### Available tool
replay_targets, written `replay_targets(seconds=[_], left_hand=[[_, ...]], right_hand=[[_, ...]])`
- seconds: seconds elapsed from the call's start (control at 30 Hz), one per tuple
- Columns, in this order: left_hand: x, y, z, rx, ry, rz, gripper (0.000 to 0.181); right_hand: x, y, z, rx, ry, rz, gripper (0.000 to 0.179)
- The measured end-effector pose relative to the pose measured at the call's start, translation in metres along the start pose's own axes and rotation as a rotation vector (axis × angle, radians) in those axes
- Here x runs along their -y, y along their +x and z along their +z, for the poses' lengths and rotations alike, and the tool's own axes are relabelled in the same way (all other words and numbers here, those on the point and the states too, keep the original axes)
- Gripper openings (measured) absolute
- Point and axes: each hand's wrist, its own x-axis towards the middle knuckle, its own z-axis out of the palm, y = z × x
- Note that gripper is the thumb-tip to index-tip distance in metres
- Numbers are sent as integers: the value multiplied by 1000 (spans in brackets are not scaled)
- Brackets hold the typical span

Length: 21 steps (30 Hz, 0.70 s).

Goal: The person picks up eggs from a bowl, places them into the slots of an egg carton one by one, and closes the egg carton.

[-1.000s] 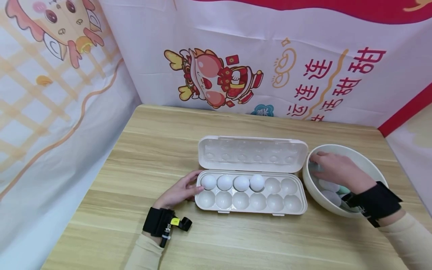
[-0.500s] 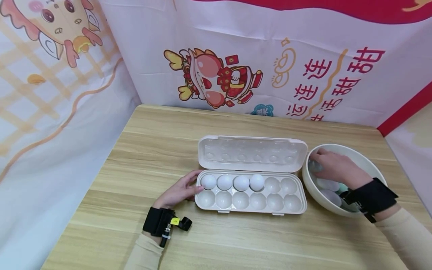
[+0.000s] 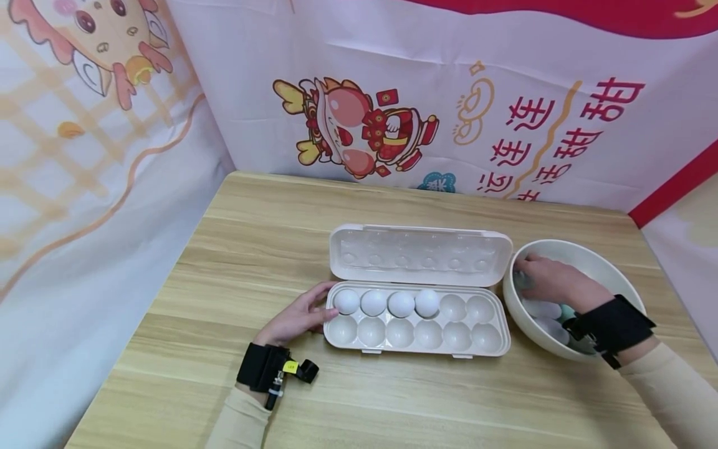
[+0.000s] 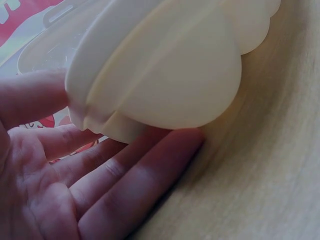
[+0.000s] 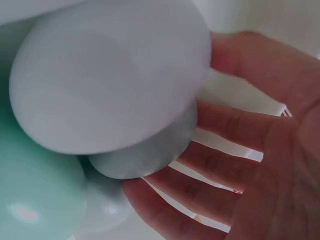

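A white plastic egg box (image 3: pixel 415 349) lies with its lid raised on the table. White eggs (image 3: pixel 373 304) fill several cups of its back row; the front cups hold none. My left hand (image 3: pixel 294 318) holds the box's left end, thumb on the rim and fingers under the cup, as the left wrist view shows. Inside the cream bowl (image 3: pixel 614 271), my right hand (image 3: pixel 561 282) has its fingers and thumb about a grey-green egg (image 5: pixel 155 152). A pale egg (image 5: pixel 110 75) hides part of the grip, and a mint-green egg (image 5: pixel 37 185) lies beside it.
The raised lid (image 3: pixel 421 257) stands along the box's back side, close to the bowl. Under everything is a wooden table (image 3: pixel 269 218), with printed cloth (image 3: pixel 241 50) hanging behind it and at the left.
Inside the bowl my right hand and wrist have shifted slightly left and turned a little. The left hand, the egg box and its eggs look the same.
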Motion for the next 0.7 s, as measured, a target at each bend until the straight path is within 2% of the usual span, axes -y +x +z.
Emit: replay_targets(seconds=[0.27, 0.53, 0.7], left_hand=[[-1, -1, 0, 2, -3, 0, 56], [0, -1, -1, 2, -10, 1, 55], [1, 0, -1, 1, -3, 3, 56]], right_hand=[[0, 3, 0, 9, 2, -8, 37], [-3, 2, 3, -1, 46, -37, 38], [-4, 1, 2, 22, 52, -36, 37]])
